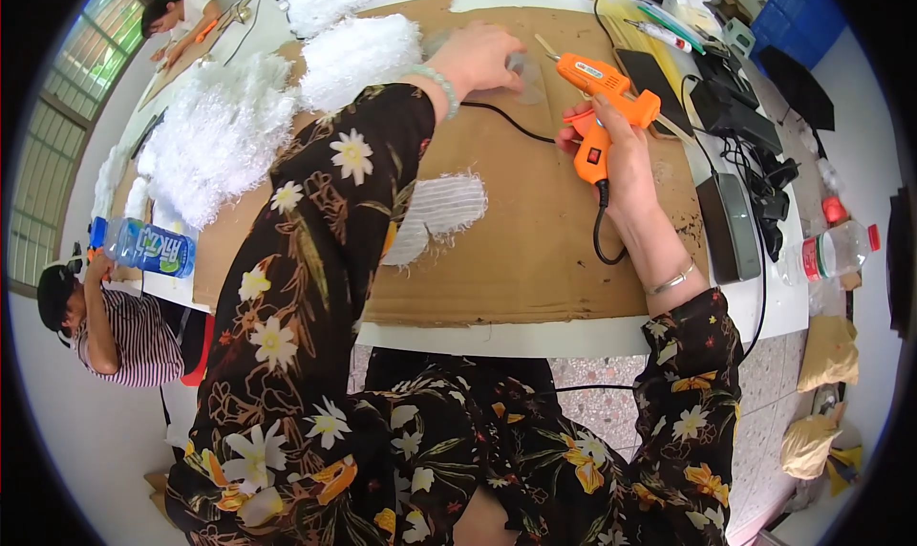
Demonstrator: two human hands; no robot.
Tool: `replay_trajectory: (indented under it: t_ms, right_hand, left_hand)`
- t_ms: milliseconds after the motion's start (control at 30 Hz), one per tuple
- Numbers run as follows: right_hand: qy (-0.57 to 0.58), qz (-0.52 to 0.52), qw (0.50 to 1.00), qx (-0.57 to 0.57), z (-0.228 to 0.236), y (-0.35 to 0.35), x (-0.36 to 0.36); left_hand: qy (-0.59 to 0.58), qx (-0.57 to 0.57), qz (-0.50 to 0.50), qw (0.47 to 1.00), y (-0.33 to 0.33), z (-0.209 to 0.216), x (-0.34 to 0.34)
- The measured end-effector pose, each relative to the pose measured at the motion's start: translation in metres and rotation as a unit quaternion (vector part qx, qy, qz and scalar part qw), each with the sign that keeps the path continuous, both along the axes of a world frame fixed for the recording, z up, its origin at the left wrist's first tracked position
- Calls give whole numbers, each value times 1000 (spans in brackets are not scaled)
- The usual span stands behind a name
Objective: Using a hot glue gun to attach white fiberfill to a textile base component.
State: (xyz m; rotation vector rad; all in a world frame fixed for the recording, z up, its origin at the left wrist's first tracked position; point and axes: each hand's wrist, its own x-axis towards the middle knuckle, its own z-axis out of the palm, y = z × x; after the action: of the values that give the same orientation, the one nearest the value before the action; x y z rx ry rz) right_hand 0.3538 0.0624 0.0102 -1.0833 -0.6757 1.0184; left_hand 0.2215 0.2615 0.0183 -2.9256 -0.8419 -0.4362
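Note:
My right hand (619, 149) is closed round the handle of an orange hot glue gun (594, 71). A glue stick (674, 128) sticks out of its back end, and its nozzle points up and left. My left hand (478, 59) reaches to the far middle of the cardboard (535, 250), with bent fingers round the edge of a clear plastic piece (527, 80); the fingertips are partly hidden. A ribbed white cloth piece with frayed edges (439, 216) lies nearer me. White fluffy bundles (361, 59) lie beside my left forearm.
A blue-labelled water bottle (145, 247) lies at the left. On the right are a phone (654, 89), a black power strip (728, 226), tangled cables and another bottle (829, 252). The glue gun's cord (602, 231) hangs from its handle. Two other people (124, 321) sit at the left.

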Motion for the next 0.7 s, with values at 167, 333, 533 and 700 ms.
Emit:
replay_trajectory:
  t_ms: [167, 333, 533, 700]
  right_hand:
    - [-5, 8, 1000, 24, 0, 3, -6]
    - [-6, 23, 999, 28, -3, 1, 1]
    - [10, 32, 999, 30, -5, 5, -4]
    - [-3, 19, 999, 26, -7, 3, 6]
  left_hand:
    - [5, -52, -29, 998, 13, -2, -1]
    - [36, 101, -54, 993, -4, -1, 4]
    - [-17, 130, 1, 991, -7, 9, 1]
    - [-147, 118, 45, 981, -10, 27, 6]
